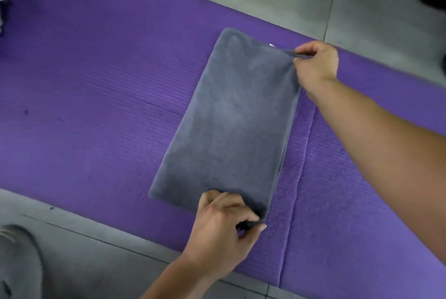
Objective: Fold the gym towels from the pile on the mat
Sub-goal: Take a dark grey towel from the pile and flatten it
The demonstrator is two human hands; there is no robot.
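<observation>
On mat (pixel 96 105), left hand (pixel 222 233) at 6 o'clock and right hand (pixel 316 62) at 1 o'clock pinch towel (pixel 229 124) corners, likely squaring its edge for folding.

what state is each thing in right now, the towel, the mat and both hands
grey towel, folded into a flat rectangle, lying on the mat
purple mat, unrolled flat on the floor
left hand, pinches the towel's near right corner
right hand, pinches the towel's far right corner, slightly lifted
</observation>
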